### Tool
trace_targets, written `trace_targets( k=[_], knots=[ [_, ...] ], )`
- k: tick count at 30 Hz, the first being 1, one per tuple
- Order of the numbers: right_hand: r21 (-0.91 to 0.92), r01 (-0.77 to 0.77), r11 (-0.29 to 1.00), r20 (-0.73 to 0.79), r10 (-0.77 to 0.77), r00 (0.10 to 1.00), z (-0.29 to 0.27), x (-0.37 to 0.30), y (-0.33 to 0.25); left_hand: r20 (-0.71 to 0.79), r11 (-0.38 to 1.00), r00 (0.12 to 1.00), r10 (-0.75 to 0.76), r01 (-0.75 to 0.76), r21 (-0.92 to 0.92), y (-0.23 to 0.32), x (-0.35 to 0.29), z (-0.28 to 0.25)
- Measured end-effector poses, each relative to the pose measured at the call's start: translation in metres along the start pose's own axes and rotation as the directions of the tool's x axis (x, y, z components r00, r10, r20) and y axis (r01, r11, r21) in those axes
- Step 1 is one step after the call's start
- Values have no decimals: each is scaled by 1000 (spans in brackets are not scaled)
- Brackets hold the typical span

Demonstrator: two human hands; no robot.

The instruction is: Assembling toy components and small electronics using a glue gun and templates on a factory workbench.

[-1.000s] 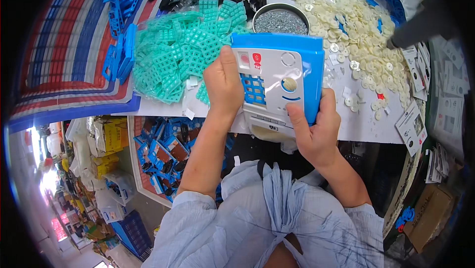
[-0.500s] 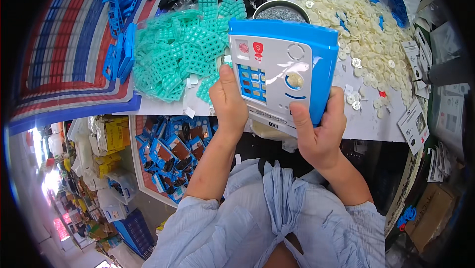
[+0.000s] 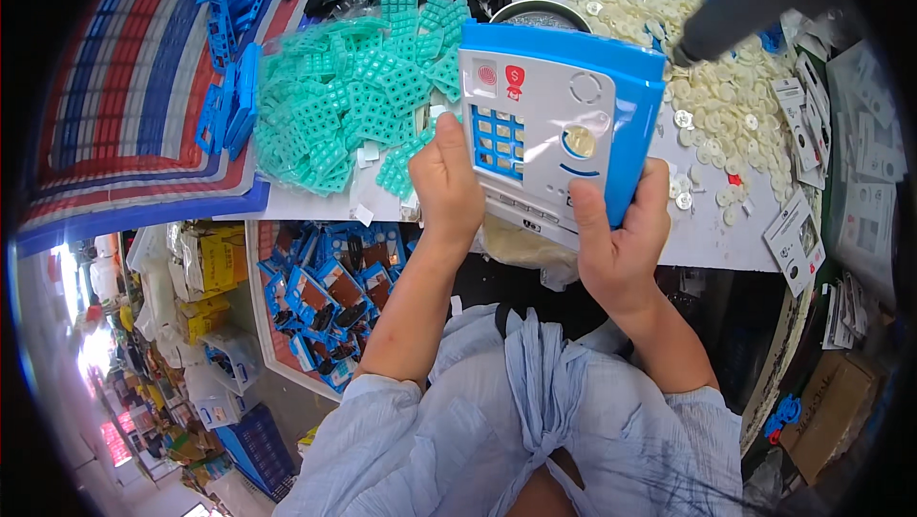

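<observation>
Both hands hold up a blue plastic panel (image 3: 544, 126) with a pale grey printed face, which looks like the door panel of a toy safe. It has a grid of keypad openings, a round opening and a red badge print. My left hand (image 3: 447, 183) is closed on its left edge, thumb pointing up; those fingers are hidden behind it. My right hand (image 3: 621, 240) grips the lower right corner, thumb on the face and fingers around the blue side. The panel is tilted, above the table's front edge.
Green keypad pieces (image 3: 334, 106) are heaped left, cream round discs (image 3: 731, 116) right. Behind the panel stands a round tin (image 3: 542, 11). Blue frames (image 3: 224, 30) lie on a striped bag (image 3: 124, 135). Lower left, a bin (image 3: 267, 350) holds blue-and-brown parts. A dark blurred object (image 3: 735, 11) crosses the upper right.
Both hands have shifted the panel slightly right and away from me, keeping their grip. A dark blurred object has come into the upper right.
</observation>
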State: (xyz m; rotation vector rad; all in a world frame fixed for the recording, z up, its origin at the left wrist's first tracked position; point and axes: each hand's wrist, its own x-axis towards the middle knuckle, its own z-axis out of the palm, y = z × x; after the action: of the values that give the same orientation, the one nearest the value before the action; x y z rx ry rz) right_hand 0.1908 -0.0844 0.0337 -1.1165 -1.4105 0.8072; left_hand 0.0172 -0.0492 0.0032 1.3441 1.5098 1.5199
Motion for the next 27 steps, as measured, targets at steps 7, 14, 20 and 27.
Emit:
trace_targets(
  k=[7,14,20,27],
  knots=[
    [459,-205,865,37,212,977,-11,13,11,231,965,962,-146,190,-181,39,-5,-7],
    [287,-14,958,22,8,1000,-7,0,25,385,969,899,-211,243,-36,58,2,-11],
    [488,36,872,-43,-17,999,-9,0,37,391,984,919,-56,-16,177,86,-6,-12],
    [456,45,889,-15,-43,999,-23,-8,49,377,994,923,-72,97,-49,94,-19,-14]
  ],
)
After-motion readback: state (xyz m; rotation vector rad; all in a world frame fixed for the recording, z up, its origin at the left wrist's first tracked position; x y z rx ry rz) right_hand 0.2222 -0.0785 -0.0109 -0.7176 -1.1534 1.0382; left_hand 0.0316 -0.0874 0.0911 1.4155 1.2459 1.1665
